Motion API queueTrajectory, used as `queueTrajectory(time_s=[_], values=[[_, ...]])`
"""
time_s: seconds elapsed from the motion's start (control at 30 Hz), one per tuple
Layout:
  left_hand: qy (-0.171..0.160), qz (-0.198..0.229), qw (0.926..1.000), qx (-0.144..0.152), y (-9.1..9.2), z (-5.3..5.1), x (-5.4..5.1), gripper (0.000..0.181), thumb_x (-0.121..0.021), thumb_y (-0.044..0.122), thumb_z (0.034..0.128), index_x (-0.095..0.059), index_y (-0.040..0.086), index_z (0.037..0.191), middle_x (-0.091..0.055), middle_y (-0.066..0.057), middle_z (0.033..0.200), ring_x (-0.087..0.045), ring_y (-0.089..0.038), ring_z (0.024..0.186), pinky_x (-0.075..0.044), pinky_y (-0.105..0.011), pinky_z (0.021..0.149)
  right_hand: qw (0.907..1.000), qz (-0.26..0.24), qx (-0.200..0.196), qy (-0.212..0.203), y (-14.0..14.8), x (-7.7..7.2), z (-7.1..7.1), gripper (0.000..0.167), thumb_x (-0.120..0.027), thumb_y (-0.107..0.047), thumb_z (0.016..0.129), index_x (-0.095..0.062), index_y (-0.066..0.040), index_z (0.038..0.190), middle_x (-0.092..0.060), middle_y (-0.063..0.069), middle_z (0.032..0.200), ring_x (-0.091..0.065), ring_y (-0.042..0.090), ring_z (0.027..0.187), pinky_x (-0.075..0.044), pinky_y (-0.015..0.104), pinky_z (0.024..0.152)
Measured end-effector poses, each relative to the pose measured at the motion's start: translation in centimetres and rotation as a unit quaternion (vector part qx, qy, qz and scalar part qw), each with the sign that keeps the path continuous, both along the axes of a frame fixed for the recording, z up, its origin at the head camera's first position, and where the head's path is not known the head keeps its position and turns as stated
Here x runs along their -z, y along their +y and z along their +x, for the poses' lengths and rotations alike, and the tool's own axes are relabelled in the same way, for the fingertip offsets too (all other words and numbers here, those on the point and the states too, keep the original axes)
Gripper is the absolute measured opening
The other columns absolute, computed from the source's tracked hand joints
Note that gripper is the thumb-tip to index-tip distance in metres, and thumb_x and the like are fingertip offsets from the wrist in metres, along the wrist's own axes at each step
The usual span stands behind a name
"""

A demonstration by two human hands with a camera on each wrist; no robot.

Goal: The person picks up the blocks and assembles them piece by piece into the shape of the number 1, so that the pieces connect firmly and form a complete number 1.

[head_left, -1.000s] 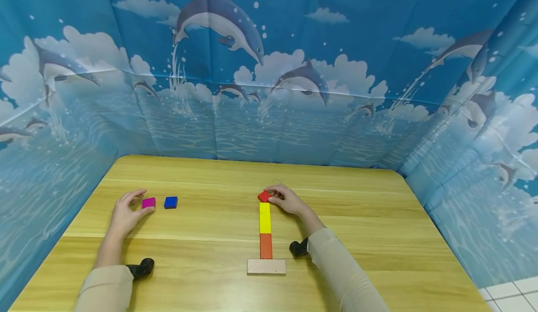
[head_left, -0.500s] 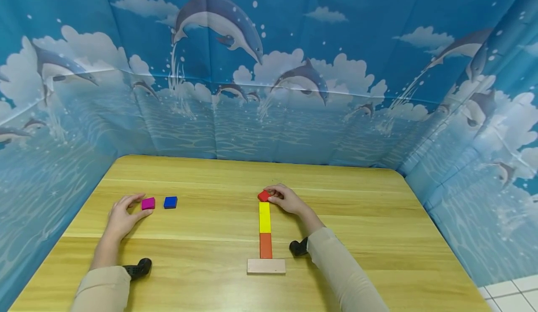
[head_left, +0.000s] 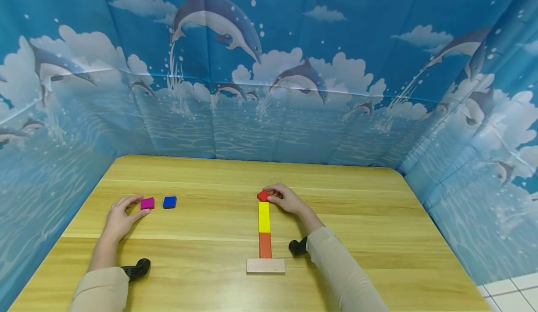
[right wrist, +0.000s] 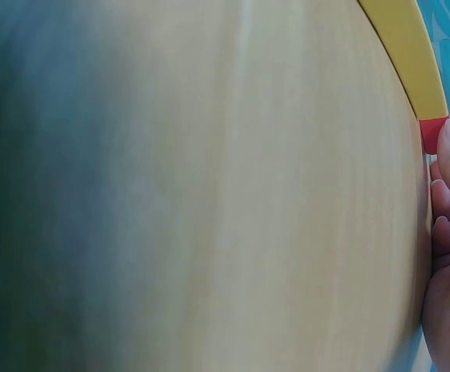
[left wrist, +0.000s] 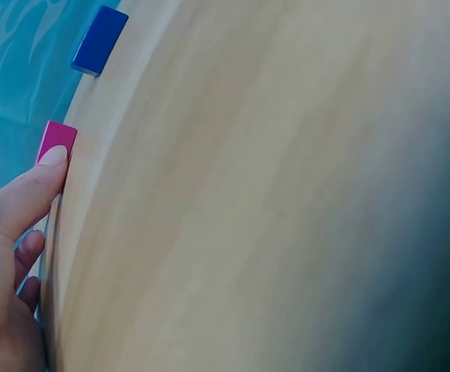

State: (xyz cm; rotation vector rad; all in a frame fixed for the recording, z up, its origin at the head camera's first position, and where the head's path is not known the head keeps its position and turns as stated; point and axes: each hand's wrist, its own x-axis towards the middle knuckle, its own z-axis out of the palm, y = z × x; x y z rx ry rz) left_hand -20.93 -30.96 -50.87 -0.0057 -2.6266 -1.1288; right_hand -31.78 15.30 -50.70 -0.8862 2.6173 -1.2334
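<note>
My left hand (head_left: pixel 119 217) is at a magenta block (head_left: pixel 147 203) on the table, thumb at its near side and forefinger at its far left corner, lightly pinching it. In the left wrist view the thumb (left wrist: pixel 35 190) overlaps this block. A blue block (head_left: pixel 170 202) lies just to its right. My right hand (head_left: pixel 289 200) pinches a small red block (head_left: pixel 263 195), turned at an angle at the far end of a yellow strip (head_left: pixel 264 217). An orange-red block (head_left: pixel 265 245) continues the line nearer, down to a pale wooden block (head_left: pixel 265 266) lying crosswise.
All blocks lie on a wood-grain table (head_left: pixel 201 256). A dolphin-printed curtain (head_left: pixel 252 130) hangs behind it and along both sides. Black wrist-worn pieces (head_left: pixel 138 269) show below both hands.
My left thumb and forefinger have drawn slightly left and closer together around the magenta block. My right hand and the red block have stayed nearly still.
</note>
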Motion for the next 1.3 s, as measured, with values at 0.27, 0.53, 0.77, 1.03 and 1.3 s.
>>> queueTrajectory(time_s=[0.27, 0.53, 0.77, 1.03, 1.3], values=[[0.003, -0.010, 0.9998, -0.015, 0.1, -0.1, 0.1, 0.044, -0.065, 0.021, 0.0851, -0.053, -0.006, 0.117, -0.046, -0.028, 0.118, -0.036, -0.047, 0.114, -0.020, -0.062, 0.094, 1.0000, -0.007, -0.003, -0.001, 0.1, 0.1, -0.2, 0.030, -0.054, -0.012, 0.091, -0.057, -0.005, 0.121, -0.053, 0.008, 0.097, -0.045, 0.018, 0.083, -0.040, 0.028, 0.073], [0.002, -0.007, 0.9995, -0.030, 0.2, -0.2, 0.4, 0.042, -0.065, 0.021, 0.0856, -0.054, -0.007, 0.115, -0.047, -0.028, 0.118, -0.039, -0.044, 0.105, -0.025, -0.059, 0.090, 1.0000, 0.000, 0.007, -0.002, -0.1, -0.4, 0.2, 0.031, -0.054, -0.011, 0.091, -0.057, -0.003, 0.121, -0.053, 0.009, 0.096, -0.045, 0.018, 0.082, -0.039, 0.027, 0.073], [0.009, 0.021, 0.9984, -0.053, 0.5, -0.1, 0.4, 0.042, -0.068, 0.019, 0.0828, -0.055, -0.008, 0.112, -0.051, -0.025, 0.113, -0.044, -0.035, 0.099, -0.031, -0.051, 0.088, 0.9997, -0.019, -0.007, -0.011, -0.7, -3.1, 1.9, 0.029, -0.052, 0.000, 0.090, -0.054, 0.008, 0.118, -0.052, 0.022, 0.097, -0.046, 0.027, 0.083, -0.040, 0.032, 0.073], [0.015, 0.035, 0.9942, -0.101, 0.9, -0.1, 0.6, 0.043, -0.073, 0.022, 0.0784, -0.059, -0.005, 0.109, -0.055, -0.017, 0.106, -0.044, -0.015, 0.089, -0.035, -0.028, 0.077, 1.0000, 0.001, 0.000, 0.001, -0.1, -0.3, 0.1, 0.029, -0.053, -0.012, 0.092, -0.057, -0.003, 0.119, -0.053, 0.009, 0.098, -0.045, 0.017, 0.083, -0.040, 0.026, 0.073], [0.014, 0.114, 0.9787, -0.170, 1.7, -0.1, 0.3, 0.041, -0.077, 0.022, 0.0739, -0.062, 0.001, 0.106, -0.052, 0.009, 0.094, -0.041, 0.004, 0.083, -0.035, -0.017, 0.076, 1.0000, -0.001, 0.002, -0.004, -0.1, 0.0, 0.0, 0.030, -0.054, -0.012, 0.091, -0.057, -0.004, 0.120, -0.054, 0.009, 0.099, -0.046, 0.018, 0.084, -0.041, 0.028, 0.075]])
